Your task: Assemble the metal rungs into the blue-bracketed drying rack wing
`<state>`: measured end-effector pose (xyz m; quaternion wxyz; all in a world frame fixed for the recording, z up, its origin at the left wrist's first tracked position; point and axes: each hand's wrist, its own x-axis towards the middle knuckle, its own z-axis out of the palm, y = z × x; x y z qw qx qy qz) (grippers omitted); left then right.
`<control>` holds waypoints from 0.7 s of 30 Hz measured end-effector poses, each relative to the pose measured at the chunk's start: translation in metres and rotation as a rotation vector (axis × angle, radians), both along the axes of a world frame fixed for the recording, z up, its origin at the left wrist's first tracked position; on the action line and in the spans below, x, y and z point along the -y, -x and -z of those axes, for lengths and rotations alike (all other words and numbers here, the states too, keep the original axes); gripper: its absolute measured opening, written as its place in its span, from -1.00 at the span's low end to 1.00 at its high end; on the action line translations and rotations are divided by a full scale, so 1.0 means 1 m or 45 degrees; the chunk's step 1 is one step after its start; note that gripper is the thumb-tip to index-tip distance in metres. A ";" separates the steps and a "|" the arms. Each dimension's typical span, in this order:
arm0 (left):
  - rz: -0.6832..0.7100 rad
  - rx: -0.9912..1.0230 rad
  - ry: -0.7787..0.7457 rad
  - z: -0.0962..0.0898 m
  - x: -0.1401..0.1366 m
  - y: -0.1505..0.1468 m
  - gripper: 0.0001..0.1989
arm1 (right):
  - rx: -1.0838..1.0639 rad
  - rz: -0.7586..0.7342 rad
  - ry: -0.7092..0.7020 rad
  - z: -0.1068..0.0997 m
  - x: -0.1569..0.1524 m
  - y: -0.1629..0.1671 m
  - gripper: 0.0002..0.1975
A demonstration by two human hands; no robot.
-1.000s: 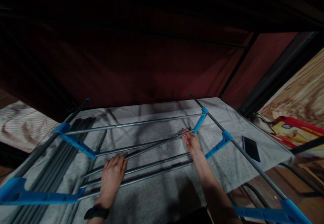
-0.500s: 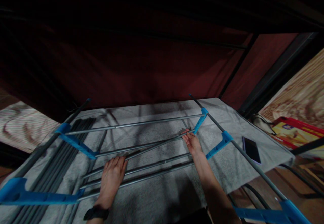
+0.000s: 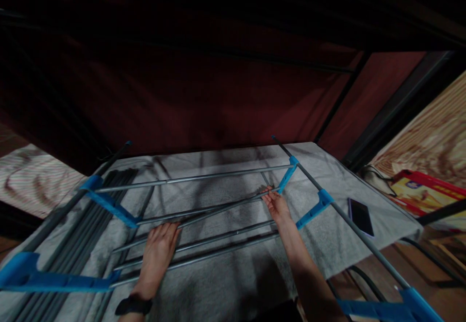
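A grey metal tube (image 3: 214, 210) slants across the rack frame, its left end free over the cloth. My left hand (image 3: 160, 249), with a dark band at the wrist, is closed over the tube left of its middle. My right hand (image 3: 277, 206) pinches the tube near its right end, close to a blue plastic bracket (image 3: 289, 174). Other grey crossbars (image 3: 225, 235) run between the left and right blue brackets. The right ends of the two nearer crossbars are partly hidden by my right forearm.
Several loose grey tubes (image 3: 78, 239) lie side by side at the left on the grey cloth (image 3: 233, 283). A phone (image 3: 361, 216) rests at the right. Beyond it is a red and yellow box (image 3: 425, 191). A dark red fabric wall (image 3: 218, 98) stands behind.
My left hand has shifted slightly left, and the slanting tube's left end has moved left with it. My right hand stays almost in place.
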<state>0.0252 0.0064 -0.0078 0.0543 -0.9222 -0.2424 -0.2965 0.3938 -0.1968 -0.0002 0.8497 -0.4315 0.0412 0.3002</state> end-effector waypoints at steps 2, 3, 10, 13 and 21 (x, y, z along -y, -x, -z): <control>-0.023 -0.015 0.003 -0.003 -0.002 -0.001 -0.62 | 0.006 0.001 -0.002 0.000 0.000 0.000 -0.81; -0.038 -0.029 0.000 -0.005 -0.004 -0.002 -0.61 | 0.019 0.009 -0.002 0.001 -0.001 0.000 -0.81; -0.169 -0.191 0.036 -0.026 -0.007 -0.012 -0.63 | 0.478 0.277 0.456 0.021 0.014 -0.003 -0.66; -0.230 -0.267 0.105 -0.037 -0.001 -0.017 -0.63 | 0.602 0.439 0.596 0.024 0.032 -0.012 -0.46; -0.241 -0.370 0.093 -0.051 0.005 -0.023 -0.56 | 0.893 0.228 0.782 0.039 0.043 -0.045 -0.29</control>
